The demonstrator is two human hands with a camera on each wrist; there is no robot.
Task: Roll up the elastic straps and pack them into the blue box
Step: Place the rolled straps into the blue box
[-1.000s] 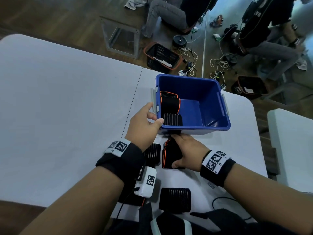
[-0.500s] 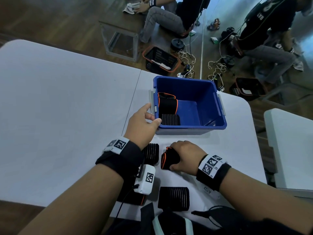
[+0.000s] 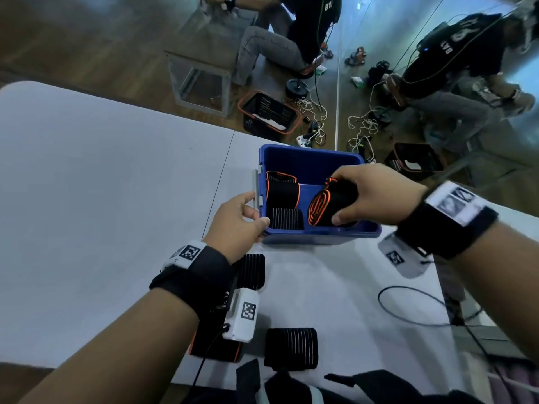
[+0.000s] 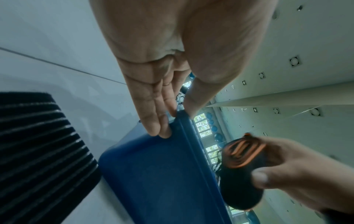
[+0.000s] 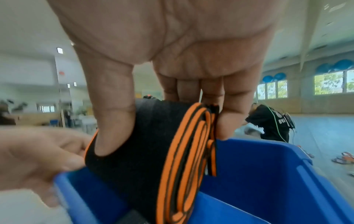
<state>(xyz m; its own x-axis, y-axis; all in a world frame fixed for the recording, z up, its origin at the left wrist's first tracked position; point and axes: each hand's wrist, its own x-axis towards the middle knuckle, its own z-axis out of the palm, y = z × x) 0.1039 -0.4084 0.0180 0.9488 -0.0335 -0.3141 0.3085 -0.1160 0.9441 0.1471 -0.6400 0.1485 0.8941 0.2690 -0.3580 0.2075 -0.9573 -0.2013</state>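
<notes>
Right hand [image 3: 376,193] grips a rolled strap [image 3: 329,204], thumb on the near side and fingers over the far side, holding it over the open blue box [image 3: 312,158], partly below rim level toward the box's right half. The roll is black with orange edging, its spiral end facing the left of the box. In the right wrist view the thumb [image 5: 113,115] presses into the black fabric and the fingertips [image 5: 226,121] sit against the orange-edged end; the roll [image 5: 153,151] hangs just above the box [image 5: 268,166] interior. Left hand [image 3: 236,223] holds the box's near-left corner, thumb on the rim, fingers against the outer wall; the left wrist view shows the fingers [image 4: 153,118] straight and together flat on the blue wall [image 4: 162,174], thumb on the rim edge. Inside the box, along its left wall, lie two rolled straps [image 3: 282,191] with orange trim and a ribbed black one [image 3: 285,218] nearest the front wall. On the white table [image 3: 102,199] in front of the box: a ribbed black strap [image 3: 250,271] just behind the left wrist, another ribbed roll [image 3: 291,348] nearer the table edge, and an orange-edged black piece [image 3: 214,346] partly hidden under the left wrist camera. A black cable [image 3: 408,304] loops on the table to the right of the box's front.
</notes>
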